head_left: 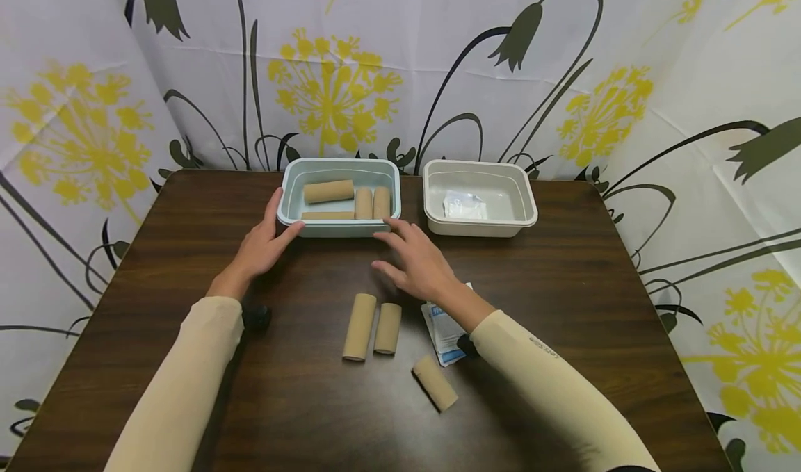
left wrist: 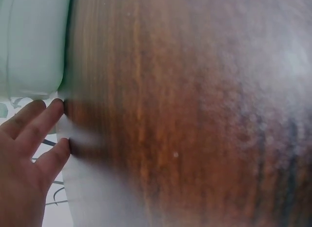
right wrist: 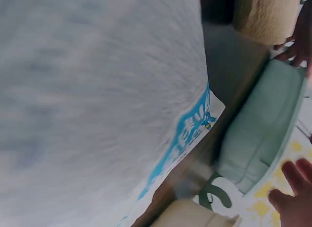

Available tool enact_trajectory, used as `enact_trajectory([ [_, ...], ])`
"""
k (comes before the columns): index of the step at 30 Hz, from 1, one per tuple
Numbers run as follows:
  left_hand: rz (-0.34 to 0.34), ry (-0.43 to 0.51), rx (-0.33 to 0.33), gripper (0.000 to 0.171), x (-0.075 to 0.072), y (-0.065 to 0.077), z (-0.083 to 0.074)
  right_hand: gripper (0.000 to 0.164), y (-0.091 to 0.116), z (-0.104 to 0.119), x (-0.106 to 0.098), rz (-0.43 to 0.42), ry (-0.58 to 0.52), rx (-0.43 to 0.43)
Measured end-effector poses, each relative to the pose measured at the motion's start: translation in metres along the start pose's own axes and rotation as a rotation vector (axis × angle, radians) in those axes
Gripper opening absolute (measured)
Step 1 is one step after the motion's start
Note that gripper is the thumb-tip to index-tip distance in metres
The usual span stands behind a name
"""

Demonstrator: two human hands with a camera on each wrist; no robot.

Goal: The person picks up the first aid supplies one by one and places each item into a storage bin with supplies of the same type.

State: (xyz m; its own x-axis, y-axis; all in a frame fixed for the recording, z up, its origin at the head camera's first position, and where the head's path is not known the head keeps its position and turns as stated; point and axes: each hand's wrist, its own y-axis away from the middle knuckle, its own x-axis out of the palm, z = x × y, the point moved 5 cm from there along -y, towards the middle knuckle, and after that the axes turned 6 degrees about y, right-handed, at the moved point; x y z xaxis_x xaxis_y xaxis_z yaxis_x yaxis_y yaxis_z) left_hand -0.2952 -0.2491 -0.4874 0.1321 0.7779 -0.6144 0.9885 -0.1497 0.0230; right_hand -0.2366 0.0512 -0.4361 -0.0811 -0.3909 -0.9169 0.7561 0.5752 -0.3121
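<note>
A light blue plastic bin (head_left: 338, 231) stands at the table's back edge. Several cardboard tubes (head_left: 328, 191) lie inside it. My left hand (head_left: 258, 249) rests against the bin's left front corner, fingers extended along the side and thumb at the front. At the bin's right front corner is my right hand (head_left: 416, 260), fingers spread and loosely bent, holding nothing; whether its fingertips touch the rim I cannot tell. Two cardboard tubes, one longer (head_left: 359, 327) and one shorter (head_left: 388, 329), lie side by side in front. Another tube (head_left: 434, 383) lies slanted nearer me.
Right of the blue bin stands a beige bin (head_left: 480, 229) with a clear-and-white packet (head_left: 464, 206) in it. White and blue printed packets (head_left: 446, 329) lie under my right forearm, partly hidden. A floral curtain (head_left: 375, 62) hangs behind the dark wooden table (head_left: 300, 402).
</note>
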Motion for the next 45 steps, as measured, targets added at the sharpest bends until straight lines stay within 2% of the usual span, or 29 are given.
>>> enact_trajectory([
  [4, 0.003, 0.01, -0.001, 0.084, 0.002, -0.001, -0.002, 0.054, 0.028, 0.001, -0.003, 0.135, -0.073, -0.045],
  [8, -0.002, 0.017, -0.005, 0.085, 0.001, -0.001, -0.003, 0.064, 0.048, 0.002, 0.004, 0.28, -0.107, -0.079],
  [12, 0.003, 0.014, -0.007, 0.085, -0.001, 0.0, -0.002, 0.075, 0.058, 0.01, 0.012, 0.36, -0.118, -0.101],
  [19, 0.012, 0.017, -0.012, 0.085, -0.001, 0.0, 0.001, 0.09, 0.06, 0.042, 0.023, 0.361, -0.115, -0.207],
  [24, 0.01, 0.013, -0.011, 0.084, -0.001, 0.0, 0.0, 0.098, 0.063, 0.054, 0.034, 0.378, -0.051, -0.221],
  [33, 0.009, 0.011, -0.002, 0.085, 0.0, 0.001, 0.0, 0.085, 0.066, 0.061, 0.046, 0.333, -0.03, -0.219],
  [45, 0.004, 0.006, 0.006, 0.083, -0.002, 0.002, -0.001, 0.087, 0.061, 0.066, 0.049, 0.299, 0.017, -0.202],
])
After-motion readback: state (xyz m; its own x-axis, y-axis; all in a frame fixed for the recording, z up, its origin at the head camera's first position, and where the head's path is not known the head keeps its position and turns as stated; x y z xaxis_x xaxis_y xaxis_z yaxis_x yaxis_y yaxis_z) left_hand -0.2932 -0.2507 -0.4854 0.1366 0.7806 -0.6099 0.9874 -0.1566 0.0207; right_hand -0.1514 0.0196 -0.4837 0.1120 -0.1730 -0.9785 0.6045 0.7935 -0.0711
